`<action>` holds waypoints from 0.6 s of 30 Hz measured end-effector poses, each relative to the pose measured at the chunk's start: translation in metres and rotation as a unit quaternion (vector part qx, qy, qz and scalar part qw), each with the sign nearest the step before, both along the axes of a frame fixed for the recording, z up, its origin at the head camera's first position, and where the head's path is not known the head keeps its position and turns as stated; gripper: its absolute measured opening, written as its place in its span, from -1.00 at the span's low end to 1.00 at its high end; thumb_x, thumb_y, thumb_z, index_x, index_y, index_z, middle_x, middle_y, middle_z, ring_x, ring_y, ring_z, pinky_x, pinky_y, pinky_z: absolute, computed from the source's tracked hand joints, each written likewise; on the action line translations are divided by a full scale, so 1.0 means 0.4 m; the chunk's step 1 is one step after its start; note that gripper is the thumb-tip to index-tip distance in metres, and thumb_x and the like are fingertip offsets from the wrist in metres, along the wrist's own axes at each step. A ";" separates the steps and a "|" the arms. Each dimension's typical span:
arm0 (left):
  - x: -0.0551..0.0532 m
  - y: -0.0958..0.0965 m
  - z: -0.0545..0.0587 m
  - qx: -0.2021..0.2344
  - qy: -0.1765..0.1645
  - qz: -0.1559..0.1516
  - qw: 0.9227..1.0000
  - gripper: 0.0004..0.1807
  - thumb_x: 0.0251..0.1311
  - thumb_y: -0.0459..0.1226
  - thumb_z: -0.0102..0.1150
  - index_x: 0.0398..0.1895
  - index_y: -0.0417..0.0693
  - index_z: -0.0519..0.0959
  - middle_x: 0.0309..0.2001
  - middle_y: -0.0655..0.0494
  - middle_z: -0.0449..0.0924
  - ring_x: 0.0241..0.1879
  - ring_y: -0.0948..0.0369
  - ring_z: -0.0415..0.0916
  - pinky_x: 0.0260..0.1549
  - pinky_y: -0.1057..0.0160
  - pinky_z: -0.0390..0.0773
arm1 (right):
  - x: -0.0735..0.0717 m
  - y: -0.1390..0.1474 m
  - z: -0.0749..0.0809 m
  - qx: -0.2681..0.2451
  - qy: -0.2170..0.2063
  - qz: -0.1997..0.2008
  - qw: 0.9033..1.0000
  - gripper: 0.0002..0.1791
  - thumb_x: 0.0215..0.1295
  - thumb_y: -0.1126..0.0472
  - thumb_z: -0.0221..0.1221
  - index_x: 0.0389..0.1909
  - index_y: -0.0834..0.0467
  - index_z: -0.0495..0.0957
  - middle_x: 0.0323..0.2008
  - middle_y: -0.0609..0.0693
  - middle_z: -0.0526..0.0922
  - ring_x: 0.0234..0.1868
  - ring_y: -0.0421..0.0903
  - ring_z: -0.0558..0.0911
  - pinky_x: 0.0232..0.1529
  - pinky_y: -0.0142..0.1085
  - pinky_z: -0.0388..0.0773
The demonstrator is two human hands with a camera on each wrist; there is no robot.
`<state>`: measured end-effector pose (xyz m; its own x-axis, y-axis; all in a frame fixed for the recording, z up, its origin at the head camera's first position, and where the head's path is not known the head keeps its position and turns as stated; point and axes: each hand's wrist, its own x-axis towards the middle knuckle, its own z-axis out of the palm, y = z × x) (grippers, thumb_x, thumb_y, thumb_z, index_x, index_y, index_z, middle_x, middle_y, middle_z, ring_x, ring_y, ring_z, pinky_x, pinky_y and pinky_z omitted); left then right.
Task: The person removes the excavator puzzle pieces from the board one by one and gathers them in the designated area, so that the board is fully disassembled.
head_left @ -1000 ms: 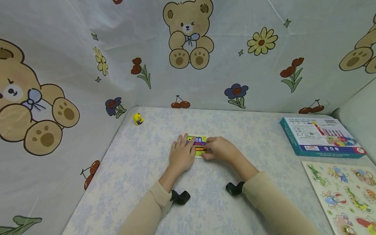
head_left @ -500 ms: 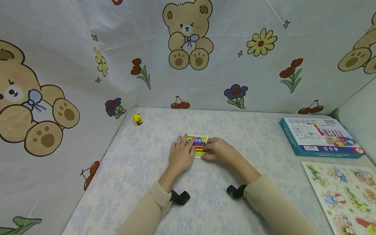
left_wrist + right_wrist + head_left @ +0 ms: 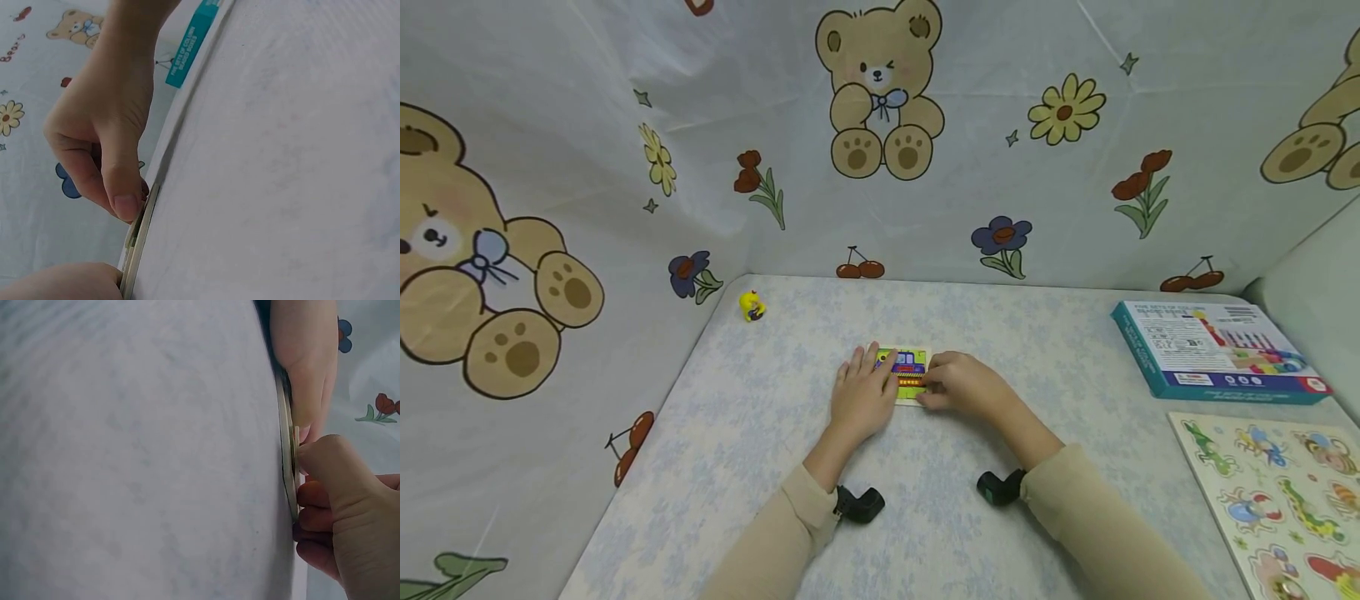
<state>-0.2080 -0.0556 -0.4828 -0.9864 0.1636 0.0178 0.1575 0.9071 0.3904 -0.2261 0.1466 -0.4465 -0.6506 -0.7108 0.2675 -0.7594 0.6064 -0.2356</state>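
A small wooden puzzle (image 3: 912, 357) with a yellow-green and purple vehicle picture lies flat on the table, in the middle of the head view. My left hand (image 3: 861, 400) rests over its left part, fingers extended and hiding that side. At its right edge, my right hand (image 3: 964, 383) has curled fingers with the thumb low. Seen edge-on in the right wrist view, a thin puzzle piece (image 3: 297, 440) stands slightly raised above the board (image 3: 284, 419), pinched by my right thumb and fingers. The left wrist view shows the layered board edge (image 3: 142, 244) beneath my right fingertips.
A teal box (image 3: 1225, 350) lies at the right rear of the table. In front of it is a wooden board (image 3: 1270, 483) with insect-like figures. A small yellow toy duck (image 3: 752, 305) sits at the far left corner. Printed cloth walls border the table.
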 end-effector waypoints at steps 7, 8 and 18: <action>-0.002 -0.002 -0.001 -0.004 -0.007 -0.004 1.000 -0.43 0.54 0.09 -0.45 0.56 0.36 0.10 0.62 0.12 -0.12 0.61 0.01 -0.26 0.55 -0.11 -0.20 | -0.002 0.005 -0.007 -0.003 -0.001 0.004 1.000 -0.83 0.16 0.14 0.38 -0.33 0.18 0.77 -0.40 -0.10 0.66 -0.42 -0.30 0.50 -0.36 -0.45 0.56; -0.003 -0.003 -0.001 -0.004 -0.009 -0.005 1.000 -0.43 0.54 0.09 -0.46 0.56 0.36 0.09 0.62 0.12 -0.12 0.61 0.02 -0.27 0.55 -0.11 -0.20 | -0.003 0.006 -0.008 -0.004 -0.005 0.004 1.000 -0.82 0.16 0.13 0.39 -0.34 0.18 0.76 -0.40 -0.10 0.65 -0.42 -0.31 0.49 -0.37 -0.45 0.56; -0.005 -0.009 0.004 -0.014 -0.013 -0.015 1.000 -0.42 0.54 0.11 -0.47 0.57 0.35 0.06 0.62 0.11 -0.15 0.61 0.01 -0.27 0.54 -0.13 -0.18 | -0.008 0.002 -0.004 -0.006 0.005 0.022 1.000 -0.78 0.14 0.10 0.42 -0.35 0.19 0.75 -0.41 -0.06 0.63 -0.44 -0.27 0.45 -0.39 -0.43 0.52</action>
<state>-0.2099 -0.0593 -0.4813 -0.9809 0.1938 -0.0135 0.1753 0.9130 0.3685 -0.2292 0.1473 -0.4479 -0.6157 -0.7355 0.2827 -0.7879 0.5692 -0.2351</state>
